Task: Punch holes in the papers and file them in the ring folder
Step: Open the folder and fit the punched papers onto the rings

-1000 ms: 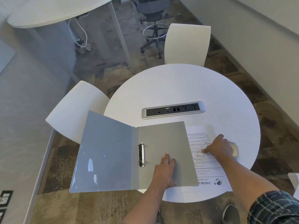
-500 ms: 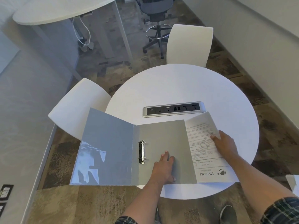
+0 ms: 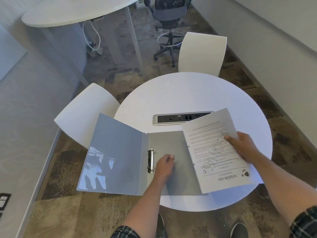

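Note:
A grey ring folder (image 3: 120, 152) lies open on the near left of the round white table (image 3: 188, 93), its left cover hanging past the table edge. Its metal ring mechanism (image 3: 151, 160) stands at the spine. My left hand (image 3: 165, 166) rests on the right inner cover, just right of the rings, fingers curled and holding nothing. My right hand (image 3: 243, 146) grips the right edge of printed papers (image 3: 214, 152), lifted and tilted over the folder's right side. No hole punch is visible.
A silver power and data strip (image 3: 173, 118) is set into the table's middle, partly covered by the papers. Two white chairs (image 3: 202, 54) (image 3: 85, 114) stand behind and left of the table. An office chair (image 3: 169, 18) and another table (image 3: 77, 11) are farther back.
My right hand has picked the papers up off the table and swung them left over the folder's right cover. My left hand has slid a little toward the rings.

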{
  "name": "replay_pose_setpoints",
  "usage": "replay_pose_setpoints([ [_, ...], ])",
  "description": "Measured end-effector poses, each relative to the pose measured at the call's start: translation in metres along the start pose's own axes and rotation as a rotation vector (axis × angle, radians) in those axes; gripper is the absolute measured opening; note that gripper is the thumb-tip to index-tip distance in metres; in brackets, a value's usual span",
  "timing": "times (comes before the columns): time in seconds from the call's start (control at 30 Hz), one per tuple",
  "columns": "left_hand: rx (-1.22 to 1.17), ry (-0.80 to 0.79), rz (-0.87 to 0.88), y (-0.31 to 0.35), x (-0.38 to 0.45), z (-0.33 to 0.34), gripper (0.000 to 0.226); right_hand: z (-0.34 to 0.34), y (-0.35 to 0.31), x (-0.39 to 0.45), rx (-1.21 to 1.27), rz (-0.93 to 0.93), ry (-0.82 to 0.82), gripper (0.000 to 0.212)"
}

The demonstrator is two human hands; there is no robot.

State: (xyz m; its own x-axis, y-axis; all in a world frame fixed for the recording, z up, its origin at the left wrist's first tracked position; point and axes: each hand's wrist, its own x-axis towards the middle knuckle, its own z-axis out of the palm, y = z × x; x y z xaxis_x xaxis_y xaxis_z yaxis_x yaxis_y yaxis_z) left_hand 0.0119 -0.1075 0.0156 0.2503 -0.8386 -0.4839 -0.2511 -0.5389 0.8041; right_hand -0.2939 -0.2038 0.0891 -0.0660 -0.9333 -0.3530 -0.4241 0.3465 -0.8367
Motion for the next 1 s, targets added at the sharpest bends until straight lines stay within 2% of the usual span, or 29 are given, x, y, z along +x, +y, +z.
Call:
replay_pose_setpoints([
  [0.07,-0.285,0.077,-0.098,0.005,0.001,-0.013,0.026,0.029,0.006,-0.002,0.008,0.008,-0.044,0.014],
  [0.13,-0.347,0.135,-0.106,0.002,0.004,-0.030,0.023,0.058,0.008,-0.006,0.011,-0.007,-0.108,0.018],
  [0.27,-0.300,0.220,-0.088,-0.009,0.013,-0.060,0.008,0.104,0.006,-0.017,0.043,-0.075,-0.240,0.011],
  [0.4,-0.234,0.257,-0.093,-0.019,0.025,-0.078,0.007,0.135,0.006,-0.018,0.074,-0.065,-0.284,0.015],
  [0.5,-0.151,0.256,-0.126,-0.019,0.038,-0.085,0.012,0.151,0.007,-0.017,0.090,-0.037,-0.279,0.022],
  [0.6,-0.108,0.241,-0.129,-0.013,0.048,-0.088,0.009,0.163,0.006,-0.016,0.102,-0.011,-0.276,0.018],
  [0.67,-0.072,0.250,-0.127,-0.011,0.053,-0.090,0.015,0.169,0.005,-0.015,0.099,-0.001,-0.267,0.016],
  [0.8,-0.013,0.282,-0.149,-0.012,0.066,-0.089,0.012,0.177,0.010,-0.007,0.106,0.020,-0.272,0.021],
  [1.0,0.049,0.300,-0.158,-0.009,0.072,-0.086,0.015,0.182,0.024,0.002,0.106,0.073,-0.199,0.025],
])
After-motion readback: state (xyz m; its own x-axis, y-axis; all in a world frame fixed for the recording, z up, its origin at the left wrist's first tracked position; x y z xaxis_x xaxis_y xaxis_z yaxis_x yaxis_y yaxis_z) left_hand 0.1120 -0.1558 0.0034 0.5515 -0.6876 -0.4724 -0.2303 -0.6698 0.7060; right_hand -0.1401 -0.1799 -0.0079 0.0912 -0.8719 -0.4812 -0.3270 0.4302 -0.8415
